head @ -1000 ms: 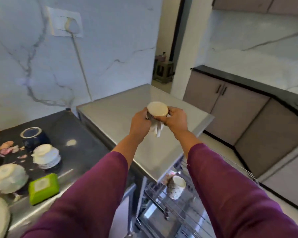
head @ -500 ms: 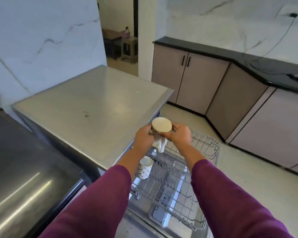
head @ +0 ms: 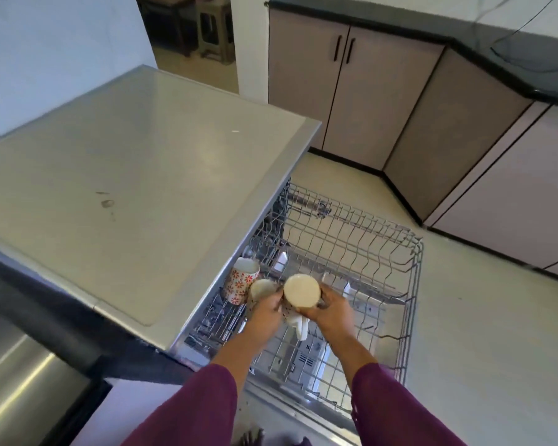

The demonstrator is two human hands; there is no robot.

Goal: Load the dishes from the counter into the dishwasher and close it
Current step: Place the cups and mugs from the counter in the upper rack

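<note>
Fingers curled round pale cup (head: 261,289) and upturned mug (head: 302,290), left hand (head: 266,317) and right hand (head: 329,312) risk chipping them against the floral mug (head: 240,280) at the rack's (head: 414,275) left edge.

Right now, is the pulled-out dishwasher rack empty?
No, a red-flowered mug stands in the rack at its left side.

No readable text, label, brand or number shows on anything in the view.
</note>
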